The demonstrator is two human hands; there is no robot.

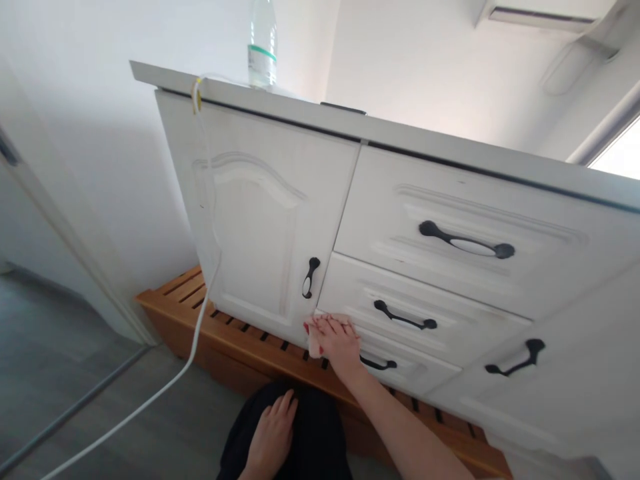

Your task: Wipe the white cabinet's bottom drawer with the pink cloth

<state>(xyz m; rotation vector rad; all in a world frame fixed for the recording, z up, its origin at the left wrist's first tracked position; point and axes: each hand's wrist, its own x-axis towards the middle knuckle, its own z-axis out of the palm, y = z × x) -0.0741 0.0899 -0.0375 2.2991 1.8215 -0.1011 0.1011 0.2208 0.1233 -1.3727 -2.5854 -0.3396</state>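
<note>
At the far left, a white cable rises off the grey floor and runs up across the cabinet front to the countertop's edge. Beneath the cabinet is a slatted wooden bench. Above the panelled cabinet door, a clear plastic bottle with a green-edged label stands upright on the countertop. The person's left hand lies loose on dark trousers, fingers relaxed, gripping nothing I can see. Just right of that, a white-and-red cloth sits low on the cabinet front, under the door handle, where the door meets the drawers. The right hand holds it there, fingers bent over it. Beside that hand, the bottom drawer's black handle is partly covered. Further right are the middle drawer and top drawer, both closed.
</note>
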